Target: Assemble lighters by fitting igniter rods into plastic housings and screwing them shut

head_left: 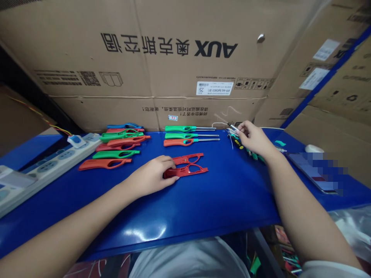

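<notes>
My left hand (156,173) is closed around the rear end of a red lighter shell half (194,170) lying on the blue table. Just beyond it lies another red shell half (188,158), its rear end partly hidden by my fingers. At the right, my right hand (253,138) pinches a thin metal lighter tube (232,126) with a white wire trailing left. Beneath that hand is a pile of small lighter parts (239,143), black, yellow and green, partly covered by it. Several finished-looking lighters (179,136) with metal tubes lie behind the red halves.
Several coloured lighter shells (106,164) are stacked at the left, beside a white power strip (55,164). A phone (311,173) and a white object (314,148) lie at the right. An upright cardboard sheet (174,77) closes off the back.
</notes>
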`<state>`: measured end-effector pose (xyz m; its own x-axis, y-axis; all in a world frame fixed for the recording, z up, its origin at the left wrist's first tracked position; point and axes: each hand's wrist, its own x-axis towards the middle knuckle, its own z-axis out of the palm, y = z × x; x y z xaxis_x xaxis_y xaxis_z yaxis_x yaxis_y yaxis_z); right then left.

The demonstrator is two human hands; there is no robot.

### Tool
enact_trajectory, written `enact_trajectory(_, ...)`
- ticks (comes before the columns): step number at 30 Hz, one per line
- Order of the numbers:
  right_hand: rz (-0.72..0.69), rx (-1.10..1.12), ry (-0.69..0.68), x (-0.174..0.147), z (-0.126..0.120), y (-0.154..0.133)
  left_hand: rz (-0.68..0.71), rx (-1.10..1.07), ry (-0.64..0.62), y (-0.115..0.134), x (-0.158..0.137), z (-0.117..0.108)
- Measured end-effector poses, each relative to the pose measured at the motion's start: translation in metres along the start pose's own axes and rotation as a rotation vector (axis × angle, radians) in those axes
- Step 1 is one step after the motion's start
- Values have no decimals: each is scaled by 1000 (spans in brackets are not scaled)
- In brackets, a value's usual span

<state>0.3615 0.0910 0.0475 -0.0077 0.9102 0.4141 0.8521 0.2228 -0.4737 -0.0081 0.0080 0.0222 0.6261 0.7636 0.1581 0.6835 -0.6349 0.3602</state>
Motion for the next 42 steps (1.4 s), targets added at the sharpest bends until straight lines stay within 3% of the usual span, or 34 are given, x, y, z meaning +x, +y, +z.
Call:
enact_trajectory(3, -184, 78, -60, -10, 2, -19, 0, -13, 27, -1, 0, -5)
enact_trajectory(8, -405, 181, -194, -29, 16, -48, -16, -32, 415, 4, 0, -3)
enact_trajectory(10, -473, 197, -243, -38, 23, -58, -23, -39, 505, 9, 0, -1)
enact_trajectory(17, -633, 197, -403, -63, 40, -84, 13, -65, 429, 19, -3, 5)
enact_trajectory(28, -665, 161, -417, -63, 41, -84, 56, -154, 461, 23, -3, 9)
enact_trajectory(42, -668, 119, -374, -61, 37, -82, 6, -172, 465, 16, -2, 9)
